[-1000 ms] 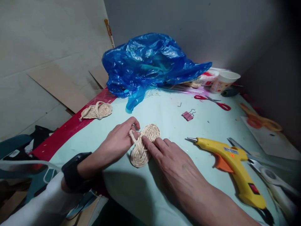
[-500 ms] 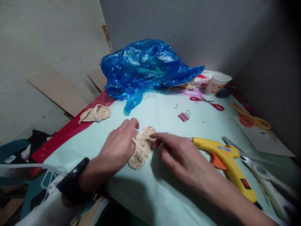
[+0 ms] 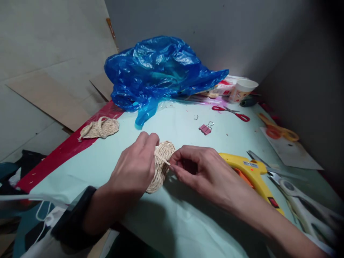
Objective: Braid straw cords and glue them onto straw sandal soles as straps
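A small sole of coiled straw cord (image 3: 161, 168), shaped like a slipper, lies on the table between my hands. A thin plaited strap (image 3: 162, 158) crosses its upper face. My right hand (image 3: 197, 166) pinches the strap's right end between thumb and forefinger. My left hand (image 3: 134, 168) is curled at the sole's left edge; its fingertips are hidden behind the hand, so its grip is only partly visible. A similar straw slipper (image 3: 103, 128) with a strap looped over it rests near the table's left edge.
A yellow hot glue gun (image 3: 258, 175) lies beyond my right forearm, near large scissors (image 3: 290, 190). Red-handled scissors (image 3: 243, 117), a pink binder clip (image 3: 206, 128) and orange scissors (image 3: 279, 130) lie further back. A crumpled blue plastic bag (image 3: 161, 71) and a paper cup (image 3: 243, 89) stand at the back.
My right thumb and forefinger have closed on the strap's end, where the forefinger pointed at the sole before. The strap sits higher along the sole. The whole view has shifted slightly.
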Motion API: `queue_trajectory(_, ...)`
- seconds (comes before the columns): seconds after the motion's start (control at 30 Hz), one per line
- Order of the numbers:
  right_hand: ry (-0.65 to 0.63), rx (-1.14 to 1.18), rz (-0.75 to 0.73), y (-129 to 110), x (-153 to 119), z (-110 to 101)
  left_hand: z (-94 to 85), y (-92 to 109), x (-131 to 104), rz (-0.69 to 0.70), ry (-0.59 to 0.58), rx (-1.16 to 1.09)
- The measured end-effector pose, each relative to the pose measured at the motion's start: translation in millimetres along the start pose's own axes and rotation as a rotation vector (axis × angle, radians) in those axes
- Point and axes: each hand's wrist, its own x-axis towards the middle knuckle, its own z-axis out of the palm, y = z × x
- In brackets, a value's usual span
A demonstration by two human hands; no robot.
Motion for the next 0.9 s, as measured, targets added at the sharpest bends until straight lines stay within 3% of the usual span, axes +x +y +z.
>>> queue_trajectory(0.13, 0.012, 0.049, 0.054, 7, 3, -1, -1.6, -5, -16, 0.015, 0.26, 0.047)
queue_trajectory(0.2, 0.035, 0.031, 0.083, 10, 5, -1, 0.2, -5, -29, 0.014, 0.329, 0.103)
queue_trajectory(0.33, 0.027, 0.007, 0.129, 14, 8, -1, 15.0, -9, -51, 0.296, 0.155, -0.008)
queue_trajectory(0.4, 0.031, 0.008, 0.125, 15, 9, 0, 23.9, -12, -57, 0.367, 0.103, -0.067)
queue_trajectory(0.53, 0.04, 0.035, 0.129, 17, 10, 3, 32.5, -15, -60, 0.371, 0.09, -0.094)
queue_trajectory(0.9, 0.019, 0.007, 0.155, 18, 4, 8, 25.2, -8, -56, 0.349, 0.11, -0.023)
